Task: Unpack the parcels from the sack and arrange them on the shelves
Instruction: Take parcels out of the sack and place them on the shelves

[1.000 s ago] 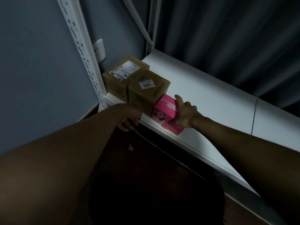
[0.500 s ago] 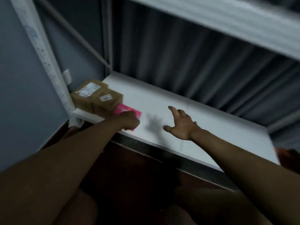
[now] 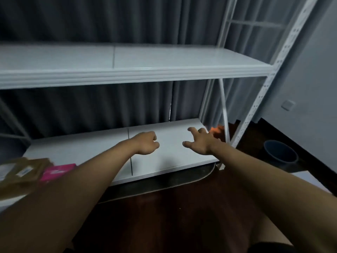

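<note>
Pink parcel [image 3: 58, 171]: we log it on the lower shelf [image 3: 171, 161], far left, just beside the brown parcels [image 3: 23, 172] and well apart from both hands. Left hand [image 3: 145, 143]: fingers curled, holding nothing. Right hand [image 3: 199, 141]: fingers spread wide above the shelf.

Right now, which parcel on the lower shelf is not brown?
The pink box; the cardboard parcels to its left are brown.
</note>
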